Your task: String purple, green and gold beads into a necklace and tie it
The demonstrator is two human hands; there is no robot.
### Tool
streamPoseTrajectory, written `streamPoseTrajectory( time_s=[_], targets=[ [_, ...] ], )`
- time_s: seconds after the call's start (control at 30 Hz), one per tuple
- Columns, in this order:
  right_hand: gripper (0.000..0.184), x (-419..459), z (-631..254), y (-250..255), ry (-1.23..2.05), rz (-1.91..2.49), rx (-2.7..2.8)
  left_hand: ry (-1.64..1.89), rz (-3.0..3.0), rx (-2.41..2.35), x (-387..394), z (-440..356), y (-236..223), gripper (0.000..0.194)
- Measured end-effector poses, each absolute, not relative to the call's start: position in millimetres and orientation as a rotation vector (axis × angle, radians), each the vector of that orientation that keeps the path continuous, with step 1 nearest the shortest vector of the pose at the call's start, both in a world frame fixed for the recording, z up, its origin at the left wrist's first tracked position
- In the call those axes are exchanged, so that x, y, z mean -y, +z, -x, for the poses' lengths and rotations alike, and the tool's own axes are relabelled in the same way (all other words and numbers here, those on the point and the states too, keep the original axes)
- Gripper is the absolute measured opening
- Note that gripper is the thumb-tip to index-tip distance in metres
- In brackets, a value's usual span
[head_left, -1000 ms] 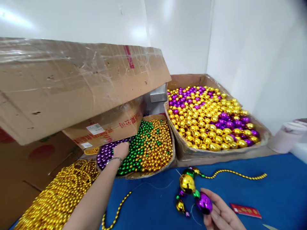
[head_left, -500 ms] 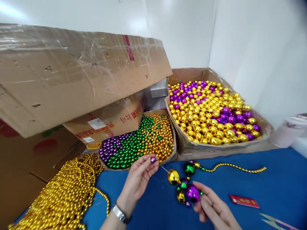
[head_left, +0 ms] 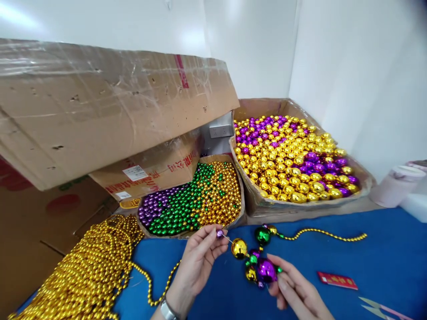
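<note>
Left fingers (head_left: 207,239) pinch 1 bead (head_left: 219,234).

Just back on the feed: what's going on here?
The left hand pinches a small shiny purple bead at the end of a thin pale line leading to a large shiny gold ball. The right hand holds a large shiny purple ball in the same strung cluster, over a blue cloth. Whether the bead is threaded yet is unclear. Behind stand a cardboard box of small purple, green and gold beads and a larger box of gold and purple balls.
</note>
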State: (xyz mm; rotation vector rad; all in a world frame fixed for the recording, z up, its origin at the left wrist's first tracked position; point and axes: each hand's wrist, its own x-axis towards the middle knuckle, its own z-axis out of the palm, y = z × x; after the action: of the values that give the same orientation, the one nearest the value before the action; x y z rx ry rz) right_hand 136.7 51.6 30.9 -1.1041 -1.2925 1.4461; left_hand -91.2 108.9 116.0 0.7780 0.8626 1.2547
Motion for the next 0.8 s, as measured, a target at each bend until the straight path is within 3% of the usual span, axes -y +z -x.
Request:
streamPoseTrajectory(
  time_s=[0.5, 0.8],
  targets=[
    [0.051, -43.6, -141.7, 26.8, 1.247, 1.292, 1.521, 1.233, -1.009, -1.018, -100.1, 90.1, 117.0, 0.018],
    [0.046, -25.3, -162.1, -21.2, 0.898, 1.472, 1.868, 0.996, -1.450, -1.095, -74.5, 61.4, 75.2, 0.013]
  ],
)
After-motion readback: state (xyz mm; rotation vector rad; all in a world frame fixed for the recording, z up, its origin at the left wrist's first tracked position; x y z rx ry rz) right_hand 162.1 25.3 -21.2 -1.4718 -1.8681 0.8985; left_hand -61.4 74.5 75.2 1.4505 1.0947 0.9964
